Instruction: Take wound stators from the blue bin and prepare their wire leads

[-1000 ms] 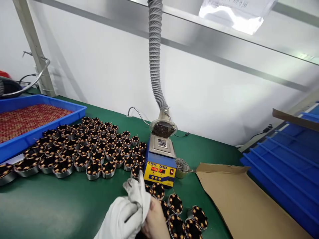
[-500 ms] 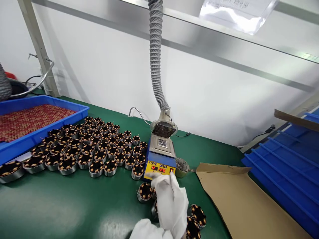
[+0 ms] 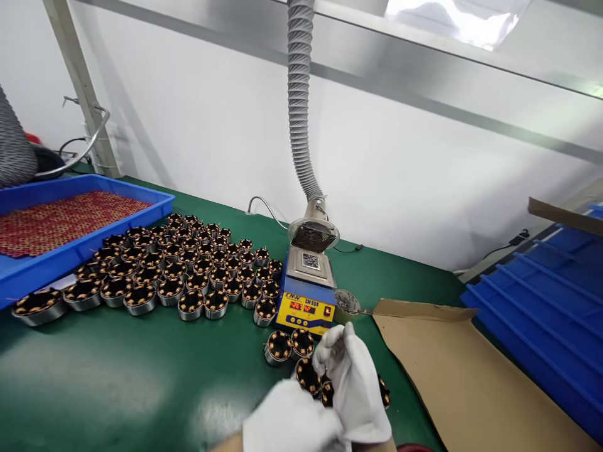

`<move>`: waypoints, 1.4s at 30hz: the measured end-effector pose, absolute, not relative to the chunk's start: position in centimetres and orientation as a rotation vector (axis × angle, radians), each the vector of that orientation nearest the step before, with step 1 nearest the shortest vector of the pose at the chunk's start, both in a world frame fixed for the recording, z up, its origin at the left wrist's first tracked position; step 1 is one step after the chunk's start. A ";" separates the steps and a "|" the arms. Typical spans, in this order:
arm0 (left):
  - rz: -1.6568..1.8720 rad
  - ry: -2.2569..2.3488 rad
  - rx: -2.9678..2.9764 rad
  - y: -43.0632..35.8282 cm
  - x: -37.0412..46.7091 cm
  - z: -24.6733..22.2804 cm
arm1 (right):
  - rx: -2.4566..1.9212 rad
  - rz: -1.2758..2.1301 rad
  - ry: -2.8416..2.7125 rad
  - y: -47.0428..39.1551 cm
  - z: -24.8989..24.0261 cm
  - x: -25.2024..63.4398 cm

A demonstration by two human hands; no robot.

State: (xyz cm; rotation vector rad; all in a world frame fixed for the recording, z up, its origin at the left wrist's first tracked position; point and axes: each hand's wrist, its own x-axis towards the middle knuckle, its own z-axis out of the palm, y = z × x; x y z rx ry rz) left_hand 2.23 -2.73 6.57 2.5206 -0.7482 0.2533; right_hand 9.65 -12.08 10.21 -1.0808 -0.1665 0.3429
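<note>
Both hands wear white cotton gloves and sit low at the near edge of the green bench (image 3: 117, 383). The right hand (image 3: 351, 376) is raised a little above a small cluster of wound motor cores (image 3: 308, 375), its fingers (image 3: 330, 342) curled loosely inward; I cannot tell whether anything is pinched between them. The left hand (image 3: 289, 424) lies just beside it, closer to the person and partly cut off by the bottom of the view, so I cannot say if it is closed or spread.

Two more cores from that cluster (image 3: 289, 345) stand on the mat just in front of the small blue and yellow solder pot (image 3: 307, 295), whose red digits are lit. A ribbed grey hose (image 3: 301, 119) hangs down to a round fan grille right behind the pot. A little metal cup (image 3: 346, 302) stands touching the pot's right side.

To the left, many more cores are set out in rows (image 3: 188, 270), near a blue tray (image 3: 70, 251) lined with red mesh. A flattened sheet of cardboard (image 3: 461, 376) lies to the right, with stacked blue bins (image 3: 551, 314) beyond it
</note>
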 end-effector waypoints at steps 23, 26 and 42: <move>0.061 -0.258 2.703 2.7 2.6 4.1 | -2.579 -0.447 -0.812 -14.6 2.0 6.4; 0.000 -0.165 2.663 2.4 2.5 3.8 | -2.569 -0.404 -0.727 -15.8 2.0 6.7; -0.133 -0.263 1.690 2.9 1.3 5.0 | -1.620 0.130 -0.285 -12.6 3.4 5.4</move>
